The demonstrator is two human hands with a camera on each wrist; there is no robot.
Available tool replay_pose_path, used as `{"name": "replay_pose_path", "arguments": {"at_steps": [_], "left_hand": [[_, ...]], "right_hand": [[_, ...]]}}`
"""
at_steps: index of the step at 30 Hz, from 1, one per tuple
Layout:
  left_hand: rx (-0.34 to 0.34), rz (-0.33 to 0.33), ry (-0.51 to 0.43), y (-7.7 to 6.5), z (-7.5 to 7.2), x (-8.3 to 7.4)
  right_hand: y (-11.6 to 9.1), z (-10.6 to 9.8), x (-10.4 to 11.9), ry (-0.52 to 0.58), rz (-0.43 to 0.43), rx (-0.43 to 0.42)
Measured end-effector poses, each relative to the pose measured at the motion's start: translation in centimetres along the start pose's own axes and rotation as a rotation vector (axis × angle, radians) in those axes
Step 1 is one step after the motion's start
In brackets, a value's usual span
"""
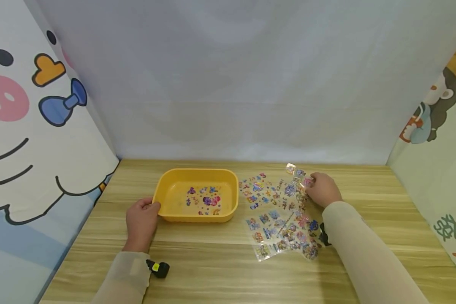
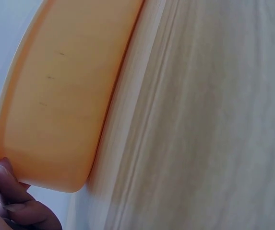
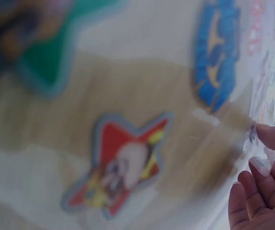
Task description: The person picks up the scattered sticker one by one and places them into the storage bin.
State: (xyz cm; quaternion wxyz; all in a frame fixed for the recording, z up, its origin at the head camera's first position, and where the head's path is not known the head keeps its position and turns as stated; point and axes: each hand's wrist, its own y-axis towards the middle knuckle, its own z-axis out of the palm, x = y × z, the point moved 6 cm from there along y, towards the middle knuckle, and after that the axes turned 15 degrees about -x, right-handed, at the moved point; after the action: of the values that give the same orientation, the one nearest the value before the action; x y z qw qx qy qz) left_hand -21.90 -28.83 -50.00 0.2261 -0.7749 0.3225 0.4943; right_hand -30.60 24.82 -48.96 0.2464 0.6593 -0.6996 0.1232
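Observation:
In the head view a yellow plastic tray (image 1: 197,218) stands on the table, with a clear sticker sheet (image 1: 211,201) inside it. At its left end my left hand (image 1: 141,221) pinches the rim. The left wrist view shows the tray's outer wall (image 2: 65,96) and curled fingers (image 2: 12,184) at its corner. My right hand (image 1: 324,190) pinches the edge of a clear sticker sheet (image 1: 294,182) right of the tray. Close up in the right wrist view, a red star sticker (image 3: 125,165) shows on clear film, and the thumb and fingers (image 3: 264,189) hold the film's edge.
Several other clear sticker sheets (image 1: 267,230) lie overlapping on the wooden table (image 1: 197,261), between the tray and my right forearm. A pale cloth wall (image 1: 251,105) rises behind the table. Cartoon-printed panels (image 1: 30,169) flank both sides.

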Motion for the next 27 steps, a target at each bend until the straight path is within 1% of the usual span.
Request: {"name": "replay_pose_path", "arguments": {"at_steps": [3, 6, 11, 18, 24, 27], "left_hand": [[-0.001, 0.002, 0.004, 0.0, 0.0, -0.1], [-0.001, -0.001, 0.004, 0.0, 0.0, -0.1], [-0.004, 0.003, 0.01, 0.1, 0.1, 0.0], [-0.005, 0.011, 0.02, 0.2, 0.1, 0.2], [-0.002, 0.002, 0.011, 0.2, 0.1, 0.2], [-0.003, 0.008, 0.006, 0.1, 0.1, 0.2]], "right_hand": [[-0.1, 0.0, -0.3, 0.062, 0.048, 0.004], [-0.3, 0.1, -0.6, 0.1, 0.086, 0.01], [-0.4, 0.3, -0.7, 0.119, 0.103, 0.018], [-0.5, 0.1, -0.8, 0.15, 0.094, 0.018], [-0.6, -0.1, -1.1, 0.267, 0.166, 0.043], [-0.5, -0.3, -1.0, 0.305, 0.181, 0.044]]}}
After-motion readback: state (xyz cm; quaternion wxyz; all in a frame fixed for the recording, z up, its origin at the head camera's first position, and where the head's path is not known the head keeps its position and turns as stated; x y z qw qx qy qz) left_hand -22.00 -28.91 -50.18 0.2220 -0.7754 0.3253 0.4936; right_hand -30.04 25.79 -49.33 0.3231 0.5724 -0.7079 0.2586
